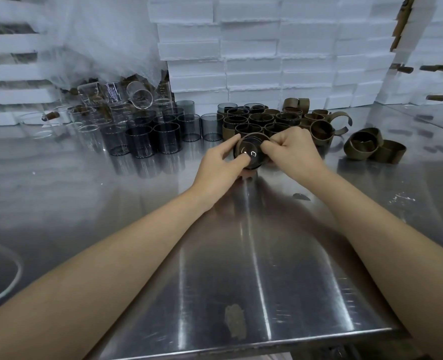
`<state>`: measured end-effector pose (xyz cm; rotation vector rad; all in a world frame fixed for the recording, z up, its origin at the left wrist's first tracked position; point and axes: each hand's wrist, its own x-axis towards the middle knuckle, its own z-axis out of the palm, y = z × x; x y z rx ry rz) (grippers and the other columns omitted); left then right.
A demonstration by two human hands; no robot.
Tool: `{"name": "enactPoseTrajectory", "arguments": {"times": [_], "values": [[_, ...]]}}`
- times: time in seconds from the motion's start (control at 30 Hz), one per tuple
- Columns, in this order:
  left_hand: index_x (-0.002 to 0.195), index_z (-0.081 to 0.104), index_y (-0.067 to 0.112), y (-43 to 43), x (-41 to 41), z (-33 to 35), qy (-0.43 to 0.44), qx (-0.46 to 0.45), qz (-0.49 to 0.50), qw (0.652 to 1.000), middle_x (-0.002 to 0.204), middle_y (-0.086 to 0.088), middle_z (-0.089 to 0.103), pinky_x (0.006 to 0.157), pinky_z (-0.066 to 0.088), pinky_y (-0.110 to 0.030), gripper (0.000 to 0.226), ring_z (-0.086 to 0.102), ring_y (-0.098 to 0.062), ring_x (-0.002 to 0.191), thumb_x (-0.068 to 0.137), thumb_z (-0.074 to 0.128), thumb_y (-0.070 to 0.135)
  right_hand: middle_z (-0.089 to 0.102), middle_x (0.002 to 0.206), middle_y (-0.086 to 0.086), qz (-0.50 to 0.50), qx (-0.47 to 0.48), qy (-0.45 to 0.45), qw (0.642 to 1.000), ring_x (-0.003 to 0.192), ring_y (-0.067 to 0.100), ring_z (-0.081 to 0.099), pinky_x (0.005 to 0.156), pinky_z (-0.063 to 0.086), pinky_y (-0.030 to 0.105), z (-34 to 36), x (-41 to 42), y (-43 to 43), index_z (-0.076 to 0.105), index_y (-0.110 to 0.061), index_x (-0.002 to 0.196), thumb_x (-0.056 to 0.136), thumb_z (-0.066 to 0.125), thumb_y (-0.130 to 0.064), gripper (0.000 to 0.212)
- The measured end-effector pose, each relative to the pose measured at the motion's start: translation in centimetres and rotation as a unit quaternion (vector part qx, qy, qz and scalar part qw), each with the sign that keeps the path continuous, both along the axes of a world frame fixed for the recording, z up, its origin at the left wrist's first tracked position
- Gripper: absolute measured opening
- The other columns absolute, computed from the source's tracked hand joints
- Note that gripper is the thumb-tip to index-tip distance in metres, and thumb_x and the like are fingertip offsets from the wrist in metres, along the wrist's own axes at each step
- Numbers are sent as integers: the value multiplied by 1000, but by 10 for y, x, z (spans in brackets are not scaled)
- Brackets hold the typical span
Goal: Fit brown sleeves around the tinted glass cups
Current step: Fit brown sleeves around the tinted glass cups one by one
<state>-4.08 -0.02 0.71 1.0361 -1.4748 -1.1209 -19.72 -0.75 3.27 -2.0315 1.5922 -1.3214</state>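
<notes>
Head view: the left hand [221, 162] grips a tinted cup [250, 155] tilted over the worktop [241, 255], while fingers [270, 144] of the right hand [295, 149] pinch the brown sleeve [257, 136] around it. The smooth glass may slip and strike the steel if the springy sleeve resists.

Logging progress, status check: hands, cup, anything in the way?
Left hand holds tinted cup. Right hand pinches brown sleeve around it. Sleeved cups crowd just behind.

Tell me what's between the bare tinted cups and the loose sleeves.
In the head view, a cluster of sleeved cups stands between the bare tinted cups and the loose sleeves.
</notes>
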Motion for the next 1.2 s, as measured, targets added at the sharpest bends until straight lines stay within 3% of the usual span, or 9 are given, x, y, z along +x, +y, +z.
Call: {"name": "enactPoseTrajectory", "arguments": {"times": [0.17,0.37,0.5,0.6,0.73,0.87,0.97,1.03,1.2], "values": [[144,48,17,-3,-1,0,8,6,8,1000,131,-5,63,88,57,-50,58,74,-32,84,89,56,2,30,43,1,24,-3,-16,1000,40,6,30,47,28,17,-2,-4,-2,35,-9,44,81,60,-6,44],[137,55,9,-7,0,-3,27,-33,18,999,98,36,62,74,62,-33,52,69,3,82,88,57,-8,30,42,-6,47,0,-15,999,41,4,31,48,29,15,-8,-8,-6,31,-14,45,82,60,-2,48],[138,54,7,-7,3,-4,50,-31,24,998,123,14,56,67,59,-25,54,70,-5,89,86,57,-11,38,44,-6,73,17,-64,995,42,-2,46,49,43,15,-10,-10,-10,34,-14,48,84,69,-6,51],[138,54,7,-7,4,-3,66,-15,23,997,130,4,55,69,61,-30,55,73,-19,92,86,58,-11,54,50,0,84,40,-109,990,55,12,66,62,59,30,-11,-11,-10,45,-10,50,81,78,-15,45],[131,61,6,-7,7,-3,90,0,9,996,131,-6,63,73,62,-37,46,74,-26,90,87,62,-8,68,66,7,43,45,-131,989,64,17,68,70,58,34,-10,-7,-8,59,-12,66,77,80,-22,26],[123,66,10,-6,8,-5,77,-31,-12,997,119,-8,69,75,61,-36,37,72,-24,98,90,57,-2,69,100,9,94,161,-195,963,102,26,67,84,58,41,-11,0,-7,64,-16,90,91,64,-30,14],[131,63,20,-10,8,-7,18,-45,4,999,143,-3,54,90,57,-39,41,69,-17,107,91,58,9,66,108,9,133,213,-273,929,110,26,65,93,55,41,-14,5,-7,61,-14,99,95,57,-29,16],[139,55,25,-13,8,-8,-9,-34,-10,999,154,-6,40,97,54,-39,45,72,-8,92,95,61,19,66,115,11,149,235,-305,911,110,27,64,98,51,43,-15,2,-8,59,-10,114,96,54,-33,30],[128,60,21,-14,8,-8,-14,-21,-22,999,105,-1,71,83,58,-32,33,69,-15,68,97,60,31,71,111,6,198,263,-328,885,111,27,64,92,54,35,-11,-6,-5,64,-21,113,95,51,-40,29]]}}
